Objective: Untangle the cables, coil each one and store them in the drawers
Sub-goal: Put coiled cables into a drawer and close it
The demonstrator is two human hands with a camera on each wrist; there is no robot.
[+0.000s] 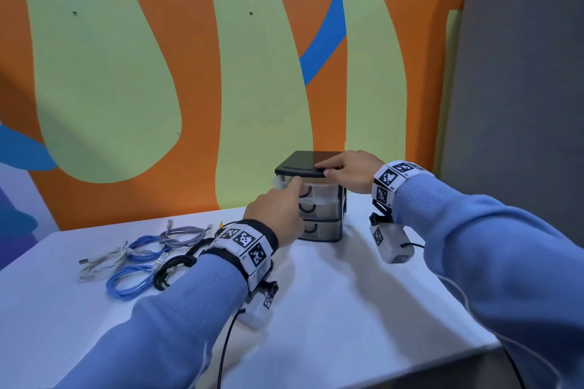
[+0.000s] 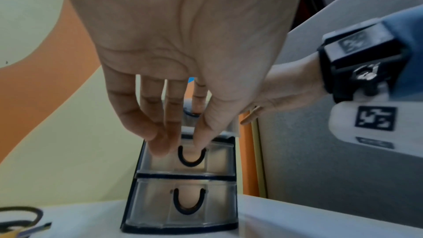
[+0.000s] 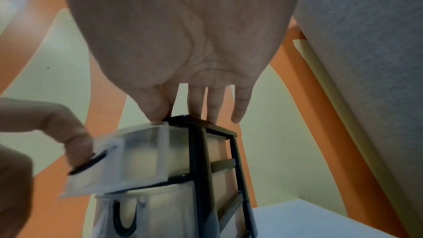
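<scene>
A small drawer unit (image 1: 303, 161) with a black top and three translucent drawers stands at the back of the white table (image 1: 331, 309). Its top drawer (image 3: 142, 151) is pulled partway out. My left hand (image 1: 292, 189) grips that drawer's front, with a finger (image 3: 75, 138) hooked at the black handle (image 3: 91, 162). My right hand (image 1: 335, 167) lies flat on the unit's top, fingers straight and thumb at the front edge. A tangle of cables sits left of the unit: blue (image 1: 132, 281), grey (image 1: 183, 235), white (image 1: 101, 262) and black (image 1: 170, 268).
The painted wall stands just behind the table and the unit. A grey panel (image 1: 521, 73) rises at the right. The two lower drawers (image 2: 183, 205) are pushed in. A black lead (image 1: 224, 350) hangs from my left wrist camera over the table's front.
</scene>
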